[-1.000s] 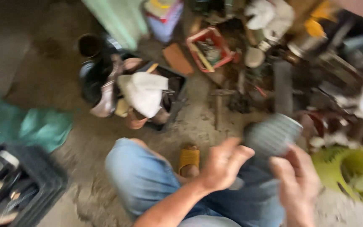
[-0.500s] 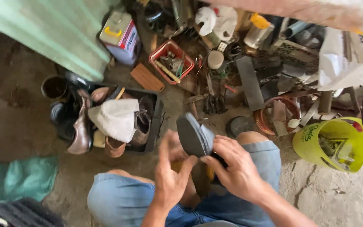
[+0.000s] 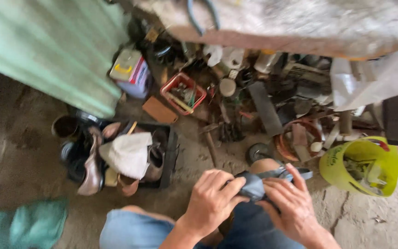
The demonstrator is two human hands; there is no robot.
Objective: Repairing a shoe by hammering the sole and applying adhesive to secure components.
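Note:
Both hands hold a dark grey shoe [image 3: 253, 186] over my lap, with a grey strap [image 3: 295, 173] sticking out to the right. My left hand [image 3: 210, 200] wraps the shoe's left end with curled fingers. My right hand [image 3: 291, 206] presses on its right side, fingers spread over the strap. My knees in blue jeans [image 3: 134, 229] show below.
A black crate [image 3: 167, 157] of shoes with a white cloth [image 3: 127, 154] sits left. Ahead lie a red basket [image 3: 183, 92] of tools, a hammer [image 3: 209, 140], a white-and-blue can [image 3: 130, 71], a yellow-green bucket [image 3: 362, 166] at right, and green sheeting [image 3: 47, 50].
The view has swung up and right. The shoe, held upright with its sole showing before, now lies lower between both hands with the strap out to the right.

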